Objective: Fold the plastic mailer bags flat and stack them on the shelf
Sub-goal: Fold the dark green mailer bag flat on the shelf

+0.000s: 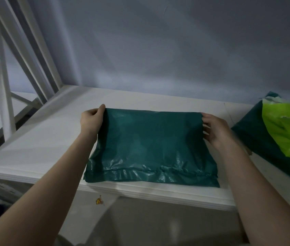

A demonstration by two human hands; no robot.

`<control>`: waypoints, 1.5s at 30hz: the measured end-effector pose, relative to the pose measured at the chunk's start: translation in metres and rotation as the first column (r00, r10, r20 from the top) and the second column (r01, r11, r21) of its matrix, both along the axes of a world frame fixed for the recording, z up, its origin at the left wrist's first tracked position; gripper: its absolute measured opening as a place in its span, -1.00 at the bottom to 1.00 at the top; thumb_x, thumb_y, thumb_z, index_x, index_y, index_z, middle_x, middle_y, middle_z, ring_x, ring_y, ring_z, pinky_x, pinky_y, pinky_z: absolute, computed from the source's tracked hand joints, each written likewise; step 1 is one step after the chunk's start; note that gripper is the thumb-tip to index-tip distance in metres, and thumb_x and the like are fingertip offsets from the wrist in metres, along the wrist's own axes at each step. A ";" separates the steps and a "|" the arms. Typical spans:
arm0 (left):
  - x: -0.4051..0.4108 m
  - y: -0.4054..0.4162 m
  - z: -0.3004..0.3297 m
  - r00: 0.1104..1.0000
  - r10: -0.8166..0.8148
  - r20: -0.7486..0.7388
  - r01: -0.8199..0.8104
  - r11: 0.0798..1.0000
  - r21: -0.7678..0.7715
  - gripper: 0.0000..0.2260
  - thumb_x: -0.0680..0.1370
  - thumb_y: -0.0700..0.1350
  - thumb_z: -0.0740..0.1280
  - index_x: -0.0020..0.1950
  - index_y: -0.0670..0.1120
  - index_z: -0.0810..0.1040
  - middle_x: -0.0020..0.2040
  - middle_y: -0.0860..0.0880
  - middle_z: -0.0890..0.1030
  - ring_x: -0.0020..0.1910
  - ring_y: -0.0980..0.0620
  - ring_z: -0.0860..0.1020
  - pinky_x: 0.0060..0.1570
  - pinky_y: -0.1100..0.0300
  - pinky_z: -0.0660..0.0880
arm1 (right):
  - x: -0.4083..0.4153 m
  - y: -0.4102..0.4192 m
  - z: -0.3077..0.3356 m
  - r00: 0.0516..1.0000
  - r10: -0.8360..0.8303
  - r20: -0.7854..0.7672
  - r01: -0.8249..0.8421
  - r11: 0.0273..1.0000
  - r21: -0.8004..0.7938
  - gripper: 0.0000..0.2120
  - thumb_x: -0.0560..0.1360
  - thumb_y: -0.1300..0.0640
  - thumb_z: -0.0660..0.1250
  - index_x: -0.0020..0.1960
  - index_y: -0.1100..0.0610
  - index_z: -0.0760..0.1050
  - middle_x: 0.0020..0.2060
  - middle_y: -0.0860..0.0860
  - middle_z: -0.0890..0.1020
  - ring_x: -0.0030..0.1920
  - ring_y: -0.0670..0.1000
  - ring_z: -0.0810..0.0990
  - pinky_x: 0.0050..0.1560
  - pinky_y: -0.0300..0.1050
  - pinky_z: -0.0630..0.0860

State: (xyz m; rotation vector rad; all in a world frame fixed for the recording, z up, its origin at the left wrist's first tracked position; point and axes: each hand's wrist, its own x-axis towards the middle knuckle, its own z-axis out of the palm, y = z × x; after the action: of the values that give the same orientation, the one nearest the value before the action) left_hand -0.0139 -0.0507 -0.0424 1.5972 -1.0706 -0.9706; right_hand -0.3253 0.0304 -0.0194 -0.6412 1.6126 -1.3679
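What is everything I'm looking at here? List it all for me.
Dark green plastic mailer bag: one, dark green, lying on the shelf near its front edge, gripped at both far corners.
Pile of bags: number unclear, a bright lime green one on top of dark green ones, at the right edge of the shelf.
White shelf: one, white, across the middle of the view.
White frame bars: several, white, upper left.
Grey wall: one, bluish grey, behind the shelf.
Small yellow scrap: one, yellow, below the shelf's front edge; too small to identify.
Left hand: on the bag's far left corner.
Right hand: on the bag's far right corner.
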 end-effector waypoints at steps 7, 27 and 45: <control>-0.001 -0.003 -0.002 0.999 0.015 -0.030 -0.016 0.999 -0.038 -0.76 0.52 0.04 0.32 -0.04 -0.11 0.64 -0.14 -0.05 0.61 -0.13 0.00 0.54 0.00 0.11 0.50 | -0.010 -0.003 -0.001 0.999 0.053 0.007 -0.053 0.998 -0.039 -0.68 0.37 0.40 0.24 -0.05 0.10 0.65 -0.23 0.01 0.65 -0.26 -0.02 0.57 -0.28 -0.22 0.48; 0.003 -0.004 0.001 0.997 0.024 -0.068 -0.028 0.998 -0.058 -0.79 0.51 -0.02 0.36 0.02 -0.13 0.64 -0.09 -0.08 0.63 -0.11 0.00 0.55 0.01 0.13 0.52 | -0.014 -0.008 -0.008 0.903 -0.008 -0.430 -0.051 0.991 -0.124 -0.87 0.51 0.24 0.25 -0.13 0.15 0.57 -0.28 0.06 0.56 -0.19 0.03 0.52 -0.12 -0.08 0.44; -0.003 -0.001 0.003 0.999 -0.002 0.041 0.003 1.000 -0.023 -0.74 0.53 0.02 0.32 -0.30 -0.08 0.56 -0.31 -0.03 0.53 -0.25 -0.01 0.45 -0.16 0.09 0.48 | -0.004 -0.006 -0.001 0.927 -0.133 -0.352 0.124 0.991 -0.049 -0.69 0.46 0.08 0.37 -0.26 0.32 0.46 -0.35 0.29 0.40 -0.25 0.05 0.36 -0.18 -0.12 0.35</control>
State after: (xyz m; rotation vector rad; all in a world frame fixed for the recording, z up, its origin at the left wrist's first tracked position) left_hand -0.0167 -0.0520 -0.0391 1.6033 -1.1085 -0.9277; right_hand -0.3297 0.0248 -0.0208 -0.8491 1.9545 -1.4292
